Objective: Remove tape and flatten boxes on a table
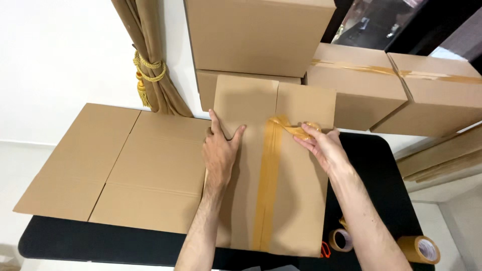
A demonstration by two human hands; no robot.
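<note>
A closed cardboard box (296, 200) stands on the black table (381, 170) in front of me. A strip of brown tape (268, 185) runs along its centre seam. My left hand (220, 150) lies flat on the box's left flap, fingers spread, holding nothing. My right hand (321, 143) pinches the crumpled, loose far end of the tape (304, 129), lifted off the box top near its far edge.
A flattened cardboard box (110, 165) lies on the table to the left. Several taped boxes (366, 85) are stacked behind, beside a tied curtain (150, 65). Two brown tape rolls (419, 249) and a small orange tool (325, 249) sit at the table's near right corner.
</note>
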